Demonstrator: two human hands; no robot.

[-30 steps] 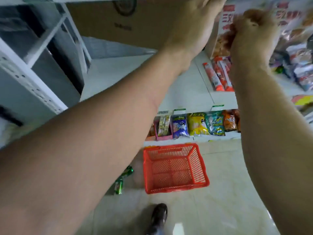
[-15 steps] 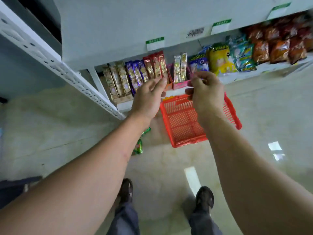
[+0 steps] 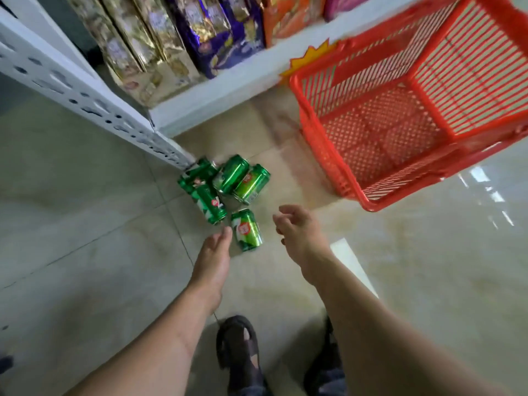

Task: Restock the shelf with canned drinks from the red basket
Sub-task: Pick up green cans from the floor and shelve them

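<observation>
Several green drink cans [image 3: 228, 182] lie in a heap on the floor beside the shelf's white upright. One green can [image 3: 246, 230] lies apart, nearest to me. My left hand [image 3: 215, 260] reaches down with its fingertips right at that can's left side, holding nothing. My right hand [image 3: 300, 234] hovers just right of the can, fingers curled and apart, empty. The red basket [image 3: 328, 155] stands on the floor at the upper right with nothing visible inside it.
The bottom shelf [image 3: 217, 101] holds snack packets in gold, purple and orange. A perforated white shelf upright [image 3: 85, 98] slants across the left. My sandalled feet [image 3: 237, 352] stand on the glossy tiled floor below the hands.
The view has dropped from the upper shelves to the floor. Both hands came down from shelf height to either side of the nearest green can.
</observation>
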